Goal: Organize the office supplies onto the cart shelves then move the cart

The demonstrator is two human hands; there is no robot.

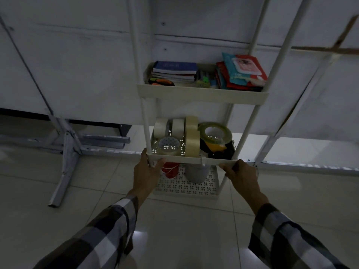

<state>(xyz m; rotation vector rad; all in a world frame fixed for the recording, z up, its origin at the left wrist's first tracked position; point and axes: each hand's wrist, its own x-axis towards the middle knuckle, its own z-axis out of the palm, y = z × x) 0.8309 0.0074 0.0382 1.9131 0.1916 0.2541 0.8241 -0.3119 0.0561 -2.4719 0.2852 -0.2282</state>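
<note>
A: Head view: cart point(202, 93) loaded. Notebooks point(174, 71) up top, tape rolls point(191, 135) on the middle shelf, cups point(196, 171) below. We call sorting done.

B: Agreed. Left hand point(146, 171) and right hand point(240, 174) are both wrapped around the middle shelf's front corners. Cart sits on the floor point(184, 230) by the wall. Moving it is what's left.

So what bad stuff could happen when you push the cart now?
Both hands, left and right, grip only the middle shelf, so the tall cart may wobble or tip. The tape rolls stand on edge and could roll around or fall over. The red packets on the upper shelf stick up past its rim, so a jolt might slide them off.
</note>
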